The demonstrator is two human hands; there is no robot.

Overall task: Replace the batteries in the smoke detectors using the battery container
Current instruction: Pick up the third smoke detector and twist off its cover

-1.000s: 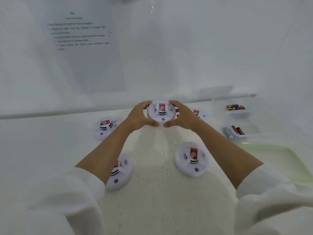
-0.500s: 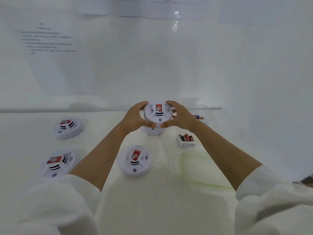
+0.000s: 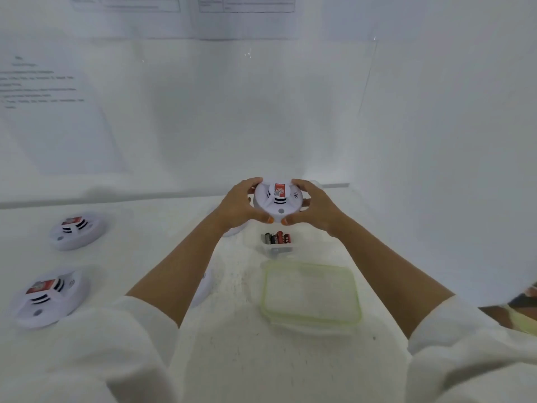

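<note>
White plastic smoke detector (image 3: 277,200), red label up, held off the table (image 3: 232,359), beyond the open battery container (image 3: 276,249) as seen from the head. Clamped at the rim from both sides by left hand (image 3: 238,206) and right hand (image 3: 315,209), fingers (image 3: 299,184) curled round it, thumbs nearly touching at the near edge. Probably opening the shell next: brace with one hand, twist with the other, keep level, avoid squeezing the vents. Batteries (image 3: 277,238) in the container; green-rimmed lid (image 3: 311,295) nearer; another detector (image 3: 77,229) well apart at left.
</note>
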